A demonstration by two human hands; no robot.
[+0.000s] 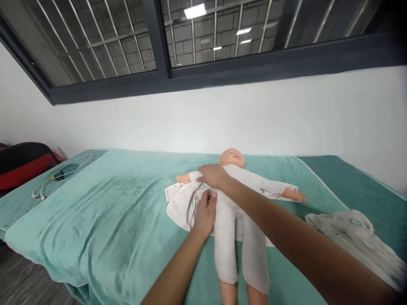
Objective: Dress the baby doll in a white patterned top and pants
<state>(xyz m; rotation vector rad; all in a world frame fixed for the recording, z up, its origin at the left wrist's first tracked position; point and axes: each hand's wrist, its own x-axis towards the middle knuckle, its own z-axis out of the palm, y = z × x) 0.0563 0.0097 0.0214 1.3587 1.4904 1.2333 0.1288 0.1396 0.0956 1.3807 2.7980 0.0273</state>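
A baby doll (233, 157) with a white cloth body lies on its back on a green blanket, its arms spread and its legs toward me. An open white garment (181, 207) is spread under and beside its torso. My right hand (213, 175) rests on the doll's upper chest near its shoulder, fingers bent over the garment's edge; whether it pinches cloth is hidden. My left hand (205, 214) is at the doll's side by the hip, its fingers curled at the garment, and what lies between them is too small to make out.
A crumpled white printed cloth (356, 237) lies at the right. On the left are a coiled white cable (68, 173) and a red and black object (27, 163). The green blanket (104, 220) covers the surface up to a white wall below a barred window.
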